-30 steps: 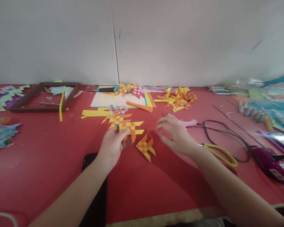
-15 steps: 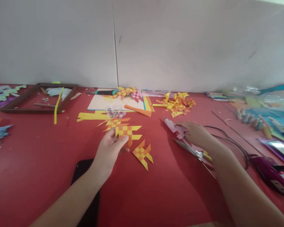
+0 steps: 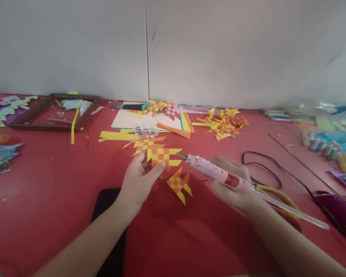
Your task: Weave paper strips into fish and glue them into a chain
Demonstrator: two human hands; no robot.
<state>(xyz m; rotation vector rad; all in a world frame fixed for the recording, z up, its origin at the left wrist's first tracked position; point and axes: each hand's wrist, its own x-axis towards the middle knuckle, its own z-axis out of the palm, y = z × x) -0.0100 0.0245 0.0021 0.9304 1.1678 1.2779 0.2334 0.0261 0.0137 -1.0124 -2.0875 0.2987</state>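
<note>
Between the thumb and fingers of my left hand (image 3: 140,179) is a woven paper fish (image 3: 161,157) in yellow and orange checks, its tail pointing right. My right hand (image 3: 230,184) is wrapped round a pink hot glue gun (image 3: 216,171) with a clear glue stick (image 3: 294,209) sticking out of its back. The gun's metal tip is close to the fish's tail; whether they touch I cannot tell. A smaller woven fish (image 3: 179,185) lies on the red table just below. Another checked fish (image 3: 144,144) lies partly hidden behind the held one.
Yellow-handled scissors (image 3: 282,198) lie partly hidden under my right hand. A black phone (image 3: 106,206) rests beneath my left forearm. Paper scraps (image 3: 226,123) are heaped at the back, and a brown frame (image 3: 15,125) stands back left. A black cord (image 3: 294,169) runs to a purple power strip (image 3: 338,211).
My right hand has picked the glue gun up from the table and brought it left, tip toward the fish. My left hand still holds the fish. The view has shifted slightly.
</note>
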